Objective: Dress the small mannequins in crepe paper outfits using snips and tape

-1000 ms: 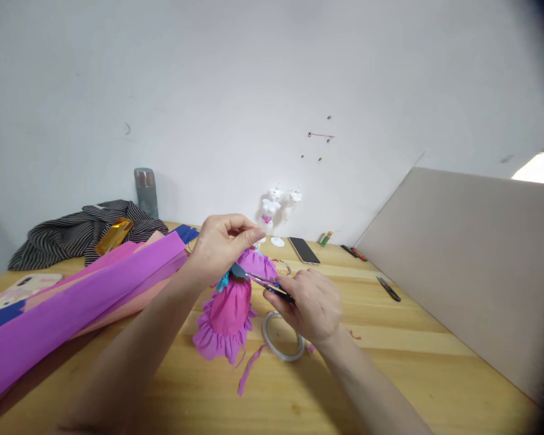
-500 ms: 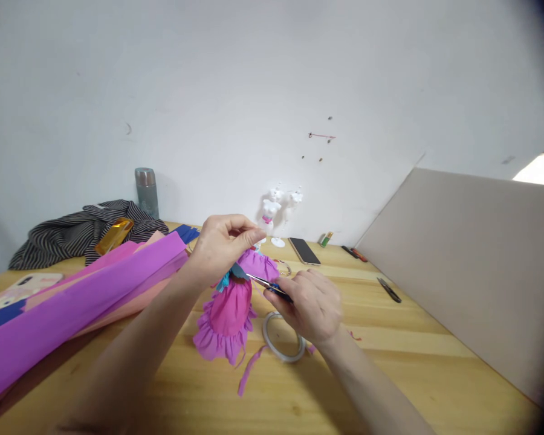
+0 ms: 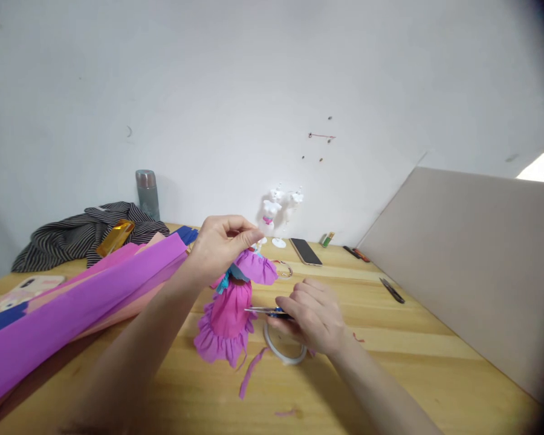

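Observation:
My left hand pinches the top of a small doll-like figure in a pink and purple crepe paper dress. A wide purple ruffle and a blue piece sit near its upper part. My fingers hide most of what they grip. My right hand is closed round the handles of scissors, whose blades point left in front of the pink skirt. Whether the blades touch the paper I cannot tell. Beneath the right hand lies a white tape roll, partly covered.
Crepe paper rolls and a striped cloth lie at left, near a flask. Small white mannequins stand by the wall. A phone, black snips and purple scraps rest on the table. A pale panel borders the right.
My right hand has lowered the scissors from the purple ruffle to the skirt. A small purple scrap now lies on the table near the front. My left hand keeps its hold.

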Action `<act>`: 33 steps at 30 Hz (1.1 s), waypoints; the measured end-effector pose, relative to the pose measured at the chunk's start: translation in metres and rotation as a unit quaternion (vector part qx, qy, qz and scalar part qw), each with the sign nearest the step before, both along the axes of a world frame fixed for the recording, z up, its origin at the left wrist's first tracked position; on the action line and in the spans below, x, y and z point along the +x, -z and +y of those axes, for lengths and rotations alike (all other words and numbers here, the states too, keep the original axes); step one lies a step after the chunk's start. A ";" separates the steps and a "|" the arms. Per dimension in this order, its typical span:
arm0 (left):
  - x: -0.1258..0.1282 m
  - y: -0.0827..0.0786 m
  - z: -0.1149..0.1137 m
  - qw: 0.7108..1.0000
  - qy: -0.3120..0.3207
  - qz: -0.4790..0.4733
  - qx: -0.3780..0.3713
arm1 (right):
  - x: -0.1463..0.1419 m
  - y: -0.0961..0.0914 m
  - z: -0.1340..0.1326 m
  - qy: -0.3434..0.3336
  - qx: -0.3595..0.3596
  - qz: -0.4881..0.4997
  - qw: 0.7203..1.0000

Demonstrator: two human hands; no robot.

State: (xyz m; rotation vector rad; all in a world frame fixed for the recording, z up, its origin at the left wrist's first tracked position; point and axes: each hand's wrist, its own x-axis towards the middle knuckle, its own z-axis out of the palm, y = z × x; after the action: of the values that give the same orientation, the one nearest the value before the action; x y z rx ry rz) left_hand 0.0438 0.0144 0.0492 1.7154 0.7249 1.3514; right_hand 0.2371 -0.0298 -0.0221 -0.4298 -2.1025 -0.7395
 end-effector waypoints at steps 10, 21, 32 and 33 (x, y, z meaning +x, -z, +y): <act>-0.020 0.003 0.010 0.997 0.077 0.031 0.004 | 0.000 0.000 0.014 -0.150 -0.463 0.560 0.670; -0.032 0.001 0.015 0.991 0.114 0.058 0.050 | -0.018 -0.008 0.008 -0.248 -0.800 0.408 0.363; -0.032 0.001 0.018 0.988 0.119 0.070 0.063 | -0.029 -0.001 -0.006 -0.299 -0.837 0.355 0.290; -0.032 0.001 0.018 0.988 0.122 0.068 0.062 | -0.030 0.002 -0.006 -0.313 -0.840 0.343 0.280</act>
State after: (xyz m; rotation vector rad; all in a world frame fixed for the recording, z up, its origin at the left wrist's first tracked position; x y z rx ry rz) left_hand 0.0122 0.0328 0.0480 1.9399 0.4936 1.1394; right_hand 0.2070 -0.0362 -0.0245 -0.6237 -1.0136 2.1020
